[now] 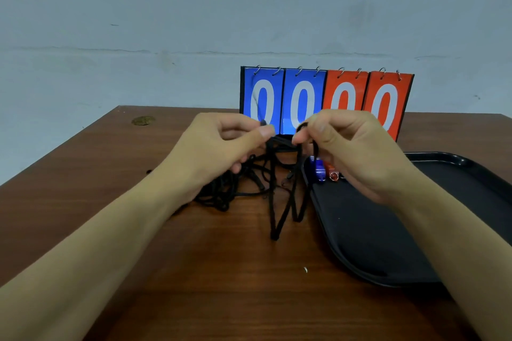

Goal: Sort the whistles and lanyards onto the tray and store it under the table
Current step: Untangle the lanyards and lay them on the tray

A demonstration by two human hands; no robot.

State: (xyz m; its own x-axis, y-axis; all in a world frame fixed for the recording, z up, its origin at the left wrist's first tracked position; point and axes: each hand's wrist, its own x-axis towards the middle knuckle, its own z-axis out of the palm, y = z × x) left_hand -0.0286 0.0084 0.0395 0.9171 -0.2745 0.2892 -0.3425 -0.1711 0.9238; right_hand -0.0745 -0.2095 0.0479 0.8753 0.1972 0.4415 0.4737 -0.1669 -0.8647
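My left hand [221, 147] and my right hand [349, 152] are raised over the middle of the wooden table [194, 271], each pinching a black lanyard [277, 216] whose loops hang down to the tabletop. A tangled heap of black lanyards [221, 191] lies under my left hand. To the right sits a black tray [374, 243]. At its far left corner lie a blue whistle [320, 170] and an orange whistle [332, 173], partly hidden by my right hand.
A flip scoreboard [327, 102] with two blue and two orange zero cards stands at the table's back, just behind my hands. A small brown mark [143, 120] shows near the far left corner. A pale wall rises behind the table.
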